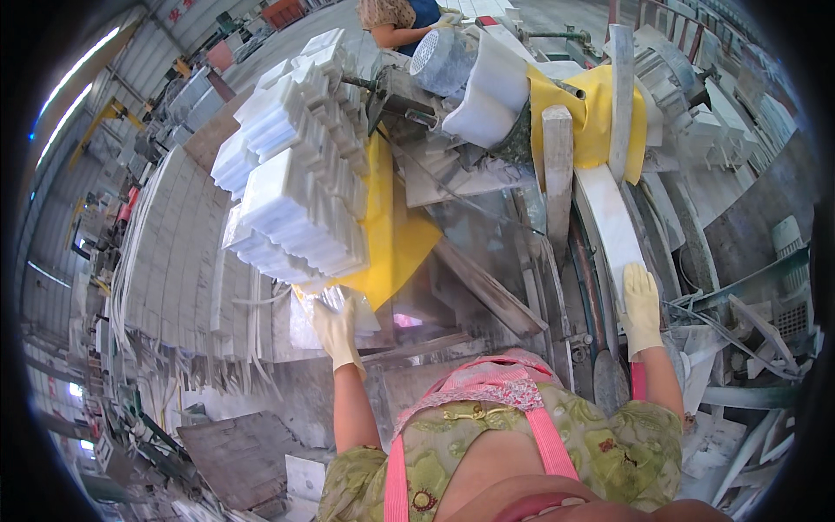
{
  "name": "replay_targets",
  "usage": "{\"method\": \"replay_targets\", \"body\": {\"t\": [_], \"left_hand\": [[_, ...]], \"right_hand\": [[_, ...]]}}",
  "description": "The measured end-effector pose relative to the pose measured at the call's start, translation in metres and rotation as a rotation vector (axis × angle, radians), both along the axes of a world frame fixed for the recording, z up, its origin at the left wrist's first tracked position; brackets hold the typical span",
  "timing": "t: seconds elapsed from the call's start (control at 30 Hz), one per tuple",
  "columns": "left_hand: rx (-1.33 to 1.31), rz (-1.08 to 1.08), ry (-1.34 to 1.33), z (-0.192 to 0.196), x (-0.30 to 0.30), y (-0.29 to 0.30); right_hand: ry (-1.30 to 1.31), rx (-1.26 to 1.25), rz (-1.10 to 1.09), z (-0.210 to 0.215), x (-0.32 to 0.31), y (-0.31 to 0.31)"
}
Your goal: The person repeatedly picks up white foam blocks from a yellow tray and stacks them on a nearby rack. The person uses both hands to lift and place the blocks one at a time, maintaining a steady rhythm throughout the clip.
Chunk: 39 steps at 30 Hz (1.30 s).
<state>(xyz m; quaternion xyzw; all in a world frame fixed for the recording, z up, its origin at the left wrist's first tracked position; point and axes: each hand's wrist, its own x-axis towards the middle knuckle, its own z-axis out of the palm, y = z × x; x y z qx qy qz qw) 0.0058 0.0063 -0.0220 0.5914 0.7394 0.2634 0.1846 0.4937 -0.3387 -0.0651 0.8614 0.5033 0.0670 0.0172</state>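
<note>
My left hand [334, 329], in a cream glove, reaches to the near end of a stack of white stone pieces [291, 187] with stepped edges. Its fingers are spread beside a white block [306, 324], partly hidden by the hand; I cannot tell whether they touch it. A yellow sheet [396, 248] lies along the stack's right side. At the right, my gloved right hand [641, 304] rests with fingers stretched out on the near end of a long white stone strip [611, 222]. The strip's far end passes under a yellow cover [589, 122] on a machine.
A motor [439, 63] with a white curved guard sits beyond the stack. Wooden bars [558, 165] stand beside the strip. Long grey-white slabs [178, 252] lie at the left. Another person [396, 22] works at the far side. Pipes and scraps crowd the right.
</note>
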Motion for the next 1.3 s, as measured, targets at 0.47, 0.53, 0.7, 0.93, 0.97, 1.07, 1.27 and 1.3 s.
{"method": "replay_targets", "body": {"t": [0.47, 0.53, 0.7, 0.93, 0.97, 1.07, 1.27, 1.3], "left_hand": [[0.042, 0.132, 0.042, -0.013, 0.003, 0.000], [0.014, 0.145, 0.038, -0.010, 0.005, -0.001], [-0.022, 0.100, -0.014, 0.000, 0.005, -0.005], [-0.098, -0.117, 0.207, 0.001, -0.014, 0.006], [-0.122, -0.133, 0.214, -0.001, -0.017, 0.008], [-0.066, -0.173, 0.258, -0.004, -0.023, 0.011], [-0.004, -0.169, 0.250, -0.010, -0.022, 0.008], [-0.014, -0.165, 0.253, -0.009, -0.021, 0.008]], "right_hand": [[-0.103, -0.022, -0.012, -0.019, 0.020, 0.032], [-0.122, -0.074, 0.035, -0.016, 0.020, 0.027], [-0.018, 0.043, 0.127, 0.003, 0.028, 0.025], [0.161, 0.072, -0.225, 0.061, 0.024, 0.069], [0.265, 0.269, -0.158, 0.065, 0.011, 0.083], [0.838, 0.724, -0.112, 0.071, -0.046, 0.134], [2.095, 0.700, 0.219, 0.048, -0.235, 0.250], [2.039, 0.609, 0.130, 0.043, -0.263, 0.265]]}}
